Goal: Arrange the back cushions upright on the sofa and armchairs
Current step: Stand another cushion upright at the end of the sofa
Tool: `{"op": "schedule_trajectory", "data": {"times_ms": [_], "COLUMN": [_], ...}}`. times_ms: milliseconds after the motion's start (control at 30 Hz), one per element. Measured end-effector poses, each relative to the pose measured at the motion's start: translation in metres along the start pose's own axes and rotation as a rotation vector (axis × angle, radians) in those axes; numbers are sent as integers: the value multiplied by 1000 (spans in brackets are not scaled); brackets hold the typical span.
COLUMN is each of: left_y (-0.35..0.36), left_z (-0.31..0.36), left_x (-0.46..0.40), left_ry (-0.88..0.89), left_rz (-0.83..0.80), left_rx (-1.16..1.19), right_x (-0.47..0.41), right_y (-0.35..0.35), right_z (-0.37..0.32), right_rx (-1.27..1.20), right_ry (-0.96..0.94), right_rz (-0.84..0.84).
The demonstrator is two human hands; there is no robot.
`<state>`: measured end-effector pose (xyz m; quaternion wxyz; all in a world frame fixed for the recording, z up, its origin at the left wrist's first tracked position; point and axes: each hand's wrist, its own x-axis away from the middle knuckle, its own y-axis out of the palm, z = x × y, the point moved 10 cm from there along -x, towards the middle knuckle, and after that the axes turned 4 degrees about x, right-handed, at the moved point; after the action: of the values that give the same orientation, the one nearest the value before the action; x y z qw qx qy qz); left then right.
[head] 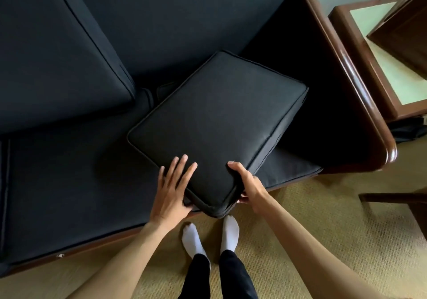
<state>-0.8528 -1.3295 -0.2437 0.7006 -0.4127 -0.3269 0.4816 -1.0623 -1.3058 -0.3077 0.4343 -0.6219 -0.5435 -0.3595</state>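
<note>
A black square back cushion [219, 123] lies flat and skewed on the right end of the black sofa seat [76, 183], its near corner hanging over the front edge. My left hand [172, 190] rests on the cushion's near left edge, fingers spread on top and thumb under the corner. My right hand [246, 183] grips the near right edge, thumb on top and fingers underneath. A second black back cushion [57, 51] leans against the sofa back [184, 17] at the left.
The sofa's brown wooden armrest [351, 79] runs along the right. Beyond it stands a wooden side table with a pale green top [392, 72]. A dark wooden piece [392, 198] juts in at the right. My socked feet [209, 236] stand on tan carpet.
</note>
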Motion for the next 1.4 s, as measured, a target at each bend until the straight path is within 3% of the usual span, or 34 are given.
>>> {"op": "schedule_trajectory", "data": {"times_ms": [167,400,500,600,667,700,767,833,967,1133,1267,1400], "left_y": [-50,-108,-136,-166,-186,-196,-218,-248,-301,-356,-347,-343], "left_z": [-6,-5,9,26,34,38,45,60,78,85,91,87], "left_x": [-11,-22,-29,-37,-44,-48,-53,-55,-59,-72,-73,-78], "left_ry": [-52,-46,-49,-73,-107,-124,-157,-155,-127,-164,-217,-305], "left_rz": [305,361,360,362,311,277,223,217,186,137,42,74], "left_rx": [172,181,200,218,206,192,176,174,126,121,159,220], "right_x": [35,88,113,157,200,217,237,257,302,339,332,334], "right_y": [-2,-11,-20,-41,-42,-32,-4,14,16,2,12,6], "right_z": [-51,-94,-110,-144,-186,-208,-238,-257,-294,-334,-324,-325], "right_rx": [97,22,364,507,654,842,1189,1341,1254,1100,1248,1177], "right_ry": [-82,-493,-764,-959,-1142,-1226,-1331,-1370,-1446,-1411,-1301,-1289], "right_rz": [30,33,237,655,798,774,545,305,156,62,-24,-26]}}
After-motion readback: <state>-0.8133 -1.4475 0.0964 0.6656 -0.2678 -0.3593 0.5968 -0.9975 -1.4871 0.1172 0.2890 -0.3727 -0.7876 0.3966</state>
